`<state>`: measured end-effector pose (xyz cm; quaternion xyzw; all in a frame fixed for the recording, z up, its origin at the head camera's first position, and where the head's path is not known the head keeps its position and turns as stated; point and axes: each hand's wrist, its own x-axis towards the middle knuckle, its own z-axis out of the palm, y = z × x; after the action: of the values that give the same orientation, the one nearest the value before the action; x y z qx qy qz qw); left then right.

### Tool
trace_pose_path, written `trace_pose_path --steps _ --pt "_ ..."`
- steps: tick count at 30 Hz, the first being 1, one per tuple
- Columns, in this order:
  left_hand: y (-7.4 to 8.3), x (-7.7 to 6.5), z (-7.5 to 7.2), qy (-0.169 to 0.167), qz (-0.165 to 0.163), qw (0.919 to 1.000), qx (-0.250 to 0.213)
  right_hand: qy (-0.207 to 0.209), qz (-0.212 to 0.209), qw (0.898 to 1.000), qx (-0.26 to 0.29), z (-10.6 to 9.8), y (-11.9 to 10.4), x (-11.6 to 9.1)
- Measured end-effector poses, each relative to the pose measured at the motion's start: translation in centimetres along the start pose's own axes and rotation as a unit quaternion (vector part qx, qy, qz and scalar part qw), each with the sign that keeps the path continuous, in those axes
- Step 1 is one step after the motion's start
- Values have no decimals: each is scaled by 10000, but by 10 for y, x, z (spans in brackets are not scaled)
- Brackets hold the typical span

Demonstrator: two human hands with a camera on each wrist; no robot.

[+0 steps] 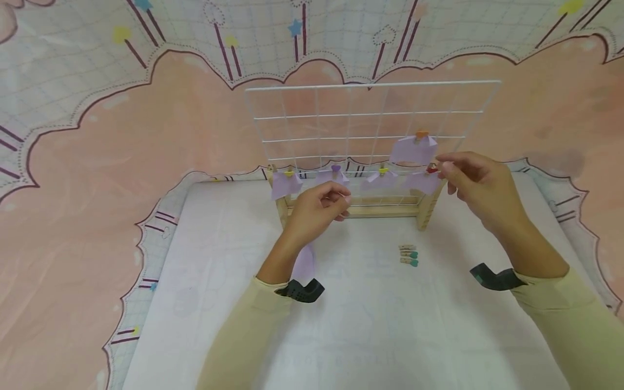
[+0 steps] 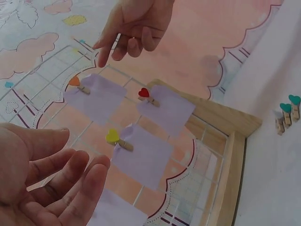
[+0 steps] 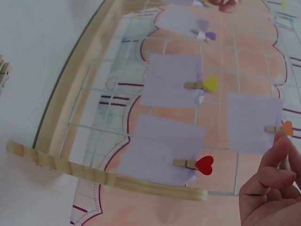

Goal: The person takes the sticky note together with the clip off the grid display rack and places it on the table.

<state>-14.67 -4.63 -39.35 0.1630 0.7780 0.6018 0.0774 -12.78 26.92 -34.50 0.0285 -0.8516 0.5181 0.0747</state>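
A white wire grid stands in a wooden base, with several light purple paper squares clipped to it by small heart-topped clothespins. The upper square hangs from an orange-heart clothespin; the lower ones have hearts in red, yellow and purple. To the right of the orange clothespin is my right hand, its fingers loosely bent and holding nothing; in the left wrist view its fingertips look apart from the clothespin. My left hand hovers before the grid's lower left, fingers relaxed, nothing in them.
A few loose clothespins, some with teal hearts, lie in a row on the white tabletop in front of the base. Another purple paper is partly hidden by my left wrist. A patterned peach cloth surrounds the board.
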Motion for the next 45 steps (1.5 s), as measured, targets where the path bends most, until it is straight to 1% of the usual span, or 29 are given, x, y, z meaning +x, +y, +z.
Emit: trace_pose_path --steps 6,13,16,19,21,27,32,38,40,45 --pt "6 11 8 -140 -24 9998 -147 75 -84 9998 -134 0 -4 6" --pt "11 25 19 -129 -84 9995 -260 259 -299 9986 -363 1 -7 15" --pt "15 30 24 -75 -13 9995 -308 412 -432 9975 -369 1 -9 19" --pt "19 36 28 -24 88 9994 -336 539 -636 9962 -261 2 -12 23" --pt "22 39 30 -39 146 9993 -352 590 -720 9954 -231 3 -14 25" --pt "30 48 37 -121 320 9993 -182 624 -791 9946 -246 6 -21 31" --pt "36 56 44 -96 320 9989 -342 703 -894 9929 -354 9 -25 37" --pt "40 63 51 -93 261 9991 -336 719 -640 9929 -703 10 -29 44" --pt "41 65 52 -97 256 9991 -313 697 -617 9921 -837 11 -31 45" --pt "44 70 56 -71 183 9992 -353 716 -913 9882 -995 14 -32 50"
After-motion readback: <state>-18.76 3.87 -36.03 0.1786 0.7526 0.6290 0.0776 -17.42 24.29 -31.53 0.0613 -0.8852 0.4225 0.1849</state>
